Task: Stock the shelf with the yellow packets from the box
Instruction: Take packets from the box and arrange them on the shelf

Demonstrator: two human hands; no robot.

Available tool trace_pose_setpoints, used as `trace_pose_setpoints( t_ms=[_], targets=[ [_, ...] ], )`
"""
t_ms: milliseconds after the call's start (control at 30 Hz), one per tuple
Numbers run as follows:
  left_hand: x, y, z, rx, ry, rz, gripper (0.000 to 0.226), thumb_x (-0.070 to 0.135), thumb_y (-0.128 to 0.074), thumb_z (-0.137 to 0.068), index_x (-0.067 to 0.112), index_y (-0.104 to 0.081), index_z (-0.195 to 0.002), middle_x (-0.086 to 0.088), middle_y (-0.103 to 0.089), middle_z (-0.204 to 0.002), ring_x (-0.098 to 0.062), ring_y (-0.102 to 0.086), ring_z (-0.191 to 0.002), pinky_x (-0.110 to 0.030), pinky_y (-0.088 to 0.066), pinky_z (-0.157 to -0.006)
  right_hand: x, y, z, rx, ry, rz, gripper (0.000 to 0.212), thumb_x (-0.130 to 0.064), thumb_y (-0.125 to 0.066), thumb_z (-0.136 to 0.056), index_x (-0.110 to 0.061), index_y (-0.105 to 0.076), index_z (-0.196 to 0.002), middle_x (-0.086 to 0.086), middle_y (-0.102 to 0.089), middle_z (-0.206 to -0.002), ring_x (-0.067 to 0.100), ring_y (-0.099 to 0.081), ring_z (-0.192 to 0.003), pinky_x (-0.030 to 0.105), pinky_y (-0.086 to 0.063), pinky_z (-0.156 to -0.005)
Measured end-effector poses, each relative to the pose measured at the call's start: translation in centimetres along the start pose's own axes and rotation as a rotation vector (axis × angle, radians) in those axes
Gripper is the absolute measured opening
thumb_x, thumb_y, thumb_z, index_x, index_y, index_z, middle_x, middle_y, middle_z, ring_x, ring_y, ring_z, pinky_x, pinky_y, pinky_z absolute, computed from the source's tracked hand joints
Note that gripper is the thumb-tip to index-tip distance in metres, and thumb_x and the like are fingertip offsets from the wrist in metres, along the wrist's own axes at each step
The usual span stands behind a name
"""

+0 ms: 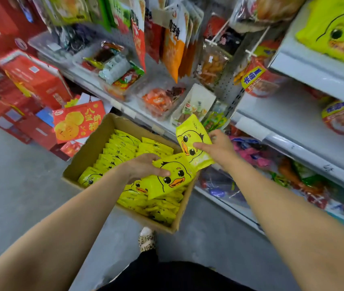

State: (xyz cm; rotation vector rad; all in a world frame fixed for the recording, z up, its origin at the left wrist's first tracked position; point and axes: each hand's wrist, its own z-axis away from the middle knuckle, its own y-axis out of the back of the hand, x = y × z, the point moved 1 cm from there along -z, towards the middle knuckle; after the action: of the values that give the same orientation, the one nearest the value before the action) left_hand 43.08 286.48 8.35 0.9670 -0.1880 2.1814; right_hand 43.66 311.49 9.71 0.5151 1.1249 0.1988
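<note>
Box (87,152): open cardboard, on the floor beside the shelf (293,131), holding rows of yellow packets (122,148). Left hand (143,166): fingers grasping one duck-face packet (173,177) above the box. Right hand (219,147): fingers pinching a second packet (192,141), raised near the shelf edge.

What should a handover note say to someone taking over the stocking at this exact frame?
Left hand: grips a duck packet just above the box.
Right hand: holds a second packet upright, lifted toward the shelves.
Box: on the floor, open, mostly full of yellow packets in rows.
Done: matching duck packs already sit on the top right shelf.
Left: shelve both held packets, then empty the box.
</note>
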Motion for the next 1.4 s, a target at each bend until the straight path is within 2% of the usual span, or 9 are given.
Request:
trace_pose_setpoints(
  t_ms=[100, 200, 400, 533, 667, 833, 1067, 1233, 1400],
  targets=[
    [3.4, -2.2, 0.8, -0.006, -0.091, -0.065, 0.085, 0.035, -0.085, -0.067, 0.02, -0.047, -0.142, 0.003, -0.049, -0.144, -0.024, -0.04, -0.137, -0.041, -0.031, -0.112, -1.5, 5.0, 1.3, 0.022, 0.051, -0.135, 0.056, -0.021, -0.088, -0.071, -0.017, -0.057, -0.117, -0.001, -0.071, -0.102, 0.011, -0.069, -0.086, 0.029, -0.058, -0.073],
    [7.4, -5.7, 1.8, -0.046, -0.183, -0.145, 0.055, 0.033, -0.085, -0.069, 0.025, -0.067, -0.12, 0.006, -0.071, -0.113, -0.019, -0.061, -0.115, -0.04, -0.042, -0.105, -2.5, 11.1, 3.0, 0.064, 0.119, -0.261, 0.041, -0.016, -0.085, -0.073, -0.013, -0.068, -0.11, -0.003, -0.076, -0.093, 0.013, -0.072, -0.082, 0.036, -0.06, -0.079],
    [17.1, -14.1, 3.9, -0.059, -0.381, -0.264, 0.05, 0.031, -0.088, -0.065, 0.02, -0.071, -0.111, -0.001, -0.073, -0.11, -0.019, -0.07, -0.099, -0.039, -0.055, -0.09, -4.8, 24.8, 8.0, 0.184, 0.272, -0.41, 0.019, -0.014, -0.082, -0.077, -0.019, -0.07, -0.091, 0.001, -0.077, -0.088, 0.018, -0.074, -0.081, 0.041, -0.061, -0.078],
    [23.6, -18.4, 4.9, -0.034, -0.49, -0.36, 0.039, 0.024, -0.085, -0.071, 0.018, -0.07, -0.107, 0.003, -0.076, -0.096, -0.014, -0.072, -0.087, -0.029, -0.057, -0.074, -5.7, 32.9, 10.7, 0.24, 0.381, -0.491, 0.022, -0.011, -0.08, -0.079, -0.016, -0.071, -0.099, 0.006, -0.077, -0.093, 0.023, -0.074, -0.086, 0.046, -0.059, -0.083],
    [30.0, -21.8, 5.8, 0.0, -0.601, -0.532, 0.037, 0.031, -0.085, -0.071, 0.02, -0.071, -0.102, 0.003, -0.075, -0.098, -0.016, -0.072, -0.09, -0.035, -0.058, -0.08, -5.7, 39.6, 12.0, 0.285, 0.445, -0.548, 0.027, -0.01, -0.08, -0.078, -0.012, -0.071, -0.104, 0.01, -0.076, -0.101, 0.028, -0.073, -0.094, 0.049, -0.057, -0.088],
    [38.2, -24.5, 5.9, -0.006, -0.669, -0.643, 0.019, 0.021, -0.082, -0.075, 0.019, -0.068, -0.088, 0.009, -0.073, -0.077, -0.002, -0.069, -0.066, -0.013, -0.048, -0.052, -6.3, 45.6, 11.7, 0.371, 0.53, -0.645, 0.031, -0.006, -0.078, -0.077, -0.006, -0.069, -0.106, 0.013, -0.075, -0.102, 0.03, -0.072, -0.093, 0.049, -0.057, -0.087],
    [50.3, -26.1, 1.3, -0.029, -0.735, -0.848, 0.063, 0.039, -0.087, -0.065, 0.017, -0.065, -0.119, 0.004, -0.068, -0.115, -0.018, -0.061, -0.109, -0.038, -0.048, -0.098, -5.9, 52.8, 9.5, 0.548, 0.555, -0.61, 0.028, -0.008, -0.077, -0.079, -0.006, -0.07, -0.105, 0.014, -0.075, -0.102, 0.031, -0.072, -0.094, 0.046, -0.059, -0.083],
    [56.5, -27.1, -3.2, 0.045, -0.771, -1.039, 0.076, 0.043, -0.085, -0.067, 0.016, -0.056, -0.132, 0.0, -0.055, -0.134, -0.025, -0.05, -0.123, -0.034, -0.043, -0.099, -4.6, 54.8, 6.9, 0.603, 0.476, -0.572, 0.03, -0.011, -0.079, -0.078, -0.008, -0.07, -0.106, 0.011, -0.076, -0.1, 0.03, -0.073, -0.091, 0.046, -0.059, -0.082],
    [59.4, -27.5, -6.5, 0.075, -0.843, -1.192, 0.057, 0.041, -0.081, -0.074, 0.02, -0.063, -0.123, 0.0, -0.062, -0.122, -0.023, -0.056, -0.114, -0.038, -0.048, -0.098, -3.4, 54.3, 4.5, 0.63, 0.402, -0.569, 0.03, -0.01, -0.08, -0.077, -0.006, -0.07, -0.106, 0.011, -0.076, -0.097, 0.03, -0.074, -0.088, 0.047, -0.06, -0.08]
  ],
)
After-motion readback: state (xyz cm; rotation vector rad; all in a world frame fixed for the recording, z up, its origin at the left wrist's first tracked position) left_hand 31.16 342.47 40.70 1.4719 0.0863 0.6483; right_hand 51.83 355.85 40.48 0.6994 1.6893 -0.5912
